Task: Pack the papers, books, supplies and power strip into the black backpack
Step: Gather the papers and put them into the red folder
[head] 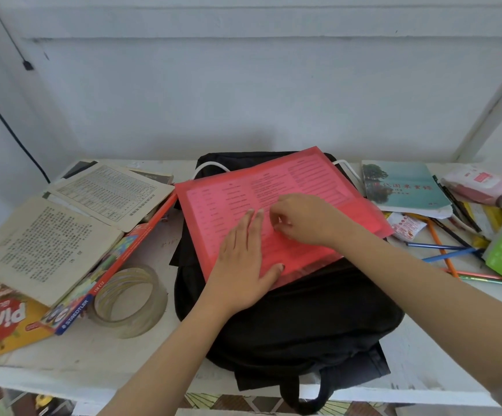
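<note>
One black backpack lay flat on the white shelf, and one red folder of printed sheets rested on top of it. The left hand pressed flat on the folder, fingers straight. The right hand curled its fingers down onto the folder; whether they pinched anything, I could not tell. Left of the backpack lay two open books and one roll of clear tape; right of it, one teal book.

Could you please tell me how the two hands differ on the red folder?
The left hand lies flat, fingers straight, pressing the red folder; the right hand is curled, fingertips pinching it. The left hand is near the folder's front edge, the right hand mid-folder. Both touch it.
</note>
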The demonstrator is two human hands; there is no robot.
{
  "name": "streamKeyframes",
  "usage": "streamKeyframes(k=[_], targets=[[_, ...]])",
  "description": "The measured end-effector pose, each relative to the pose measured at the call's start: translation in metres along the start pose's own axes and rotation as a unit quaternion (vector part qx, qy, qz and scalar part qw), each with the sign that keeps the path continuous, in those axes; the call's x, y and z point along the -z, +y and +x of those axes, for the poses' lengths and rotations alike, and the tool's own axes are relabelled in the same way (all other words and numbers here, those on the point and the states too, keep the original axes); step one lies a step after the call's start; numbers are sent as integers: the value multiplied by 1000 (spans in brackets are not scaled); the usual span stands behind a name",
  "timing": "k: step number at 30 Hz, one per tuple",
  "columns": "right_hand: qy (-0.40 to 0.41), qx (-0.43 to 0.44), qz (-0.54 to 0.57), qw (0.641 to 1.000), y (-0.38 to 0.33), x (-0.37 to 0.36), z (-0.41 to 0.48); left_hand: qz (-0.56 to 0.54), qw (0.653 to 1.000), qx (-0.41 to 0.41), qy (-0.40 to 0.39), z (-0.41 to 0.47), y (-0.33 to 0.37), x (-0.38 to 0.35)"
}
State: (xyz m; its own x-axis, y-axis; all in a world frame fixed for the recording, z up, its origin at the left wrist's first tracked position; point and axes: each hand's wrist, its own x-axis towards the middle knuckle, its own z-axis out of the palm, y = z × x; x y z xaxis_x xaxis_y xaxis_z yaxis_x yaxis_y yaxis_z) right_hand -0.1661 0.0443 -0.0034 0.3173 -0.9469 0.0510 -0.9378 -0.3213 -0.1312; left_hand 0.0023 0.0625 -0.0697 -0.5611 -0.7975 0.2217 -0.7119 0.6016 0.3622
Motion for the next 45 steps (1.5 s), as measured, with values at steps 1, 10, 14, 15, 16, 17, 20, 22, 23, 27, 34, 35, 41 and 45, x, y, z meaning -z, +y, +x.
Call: streamKeyframes(k=[1, 10, 14, 15, 16, 17, 20, 22, 23, 27, 34, 35, 41, 45], targets=[[-4, -10, 9, 1000, 4, 0, 6, 3, 1000, 1, -1, 0, 0, 0], [-16, -99, 198, 975, 22, 0, 30, 43, 998, -18, -33, 0, -2, 2], [4, -137, 261, 955, 29, -2, 28, 48, 998, -17, -40, 1, -3, 2], [12, -147, 268, 952, 32, -2, 26, 49, 998, -16, -42, 1, -3, 1], [19, -158, 273, 949, 35, -2, 23, 50, 998, -14, -44, 1, -3, 1], [26, -166, 280, 945, 37, -3, 20, 49, 998, -13, -44, 1, -3, 1], [46, -168, 290, 941, 42, -4, 10, 43, 998, -12, -41, 1, -3, 1], [59, -157, 279, 945, 44, -5, 1, 39, 998, -8, -44, 1, -3, 2], [62, -151, 270, 949, 45, -6, -4, 38, 998, -7, -45, 1, -3, 2], [77, -134, 233, 960, 40, -10, -26, 41, 998, -5, -46, 1, -2, 2], [171, -37, -47, 983, 33, -27, -50, 46, 998, -5, -43, 2, -1, 1], [169, -16, -73, 983, 31, -29, -53, 46, 998, -5, -42, 2, -1, 1], [146, 65, -139, 977, 20, -33, -61, 44, 998, -10, -33, 1, -2, 0], [149, 87, -148, 974, 13, -33, -63, 45, 998, -12, -31, 1, -2, 0]])
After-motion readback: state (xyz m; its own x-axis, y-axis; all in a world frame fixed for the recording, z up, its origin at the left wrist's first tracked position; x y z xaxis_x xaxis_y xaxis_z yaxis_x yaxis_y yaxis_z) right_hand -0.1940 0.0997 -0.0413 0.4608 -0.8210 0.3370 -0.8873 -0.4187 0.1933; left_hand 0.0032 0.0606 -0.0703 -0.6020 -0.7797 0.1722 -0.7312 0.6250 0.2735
